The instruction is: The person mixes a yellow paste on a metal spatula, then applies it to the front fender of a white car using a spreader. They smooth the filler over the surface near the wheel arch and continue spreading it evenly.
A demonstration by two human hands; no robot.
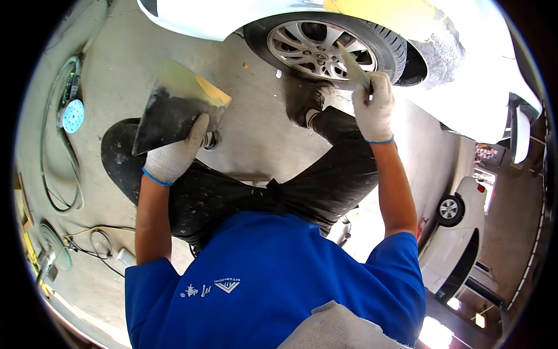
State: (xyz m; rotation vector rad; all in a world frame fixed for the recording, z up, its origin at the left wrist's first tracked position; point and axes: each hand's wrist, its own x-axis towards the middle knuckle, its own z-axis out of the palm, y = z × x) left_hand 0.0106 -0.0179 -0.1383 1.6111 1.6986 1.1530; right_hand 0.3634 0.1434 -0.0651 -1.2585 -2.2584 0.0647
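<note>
My left hand (176, 152), in a white knit glove with a blue cuff, grips a dark, flat mixing board (165, 119) by its near right edge. Yellow filler (213, 91) lies along the board's right side. In my right hand (374, 109), gloved alike, is a putty spreader (352, 65), its yellow-smeared tip pointing up and left in front of the car wheel (319, 52). Above stands the white car body (471, 99), with a yellow filler patch (383, 13) over the wheel arch and a grey sanded area (443, 55) beside it. The spreader looks apart from the bodywork.
On the floor at left lies a sander with a blue disc pad (72, 116) and its hose (43, 157). Cables (96, 232) trail at the lower left. A car mirror (520, 131) juts out at right. Another white car (456, 244) stands farther right.
</note>
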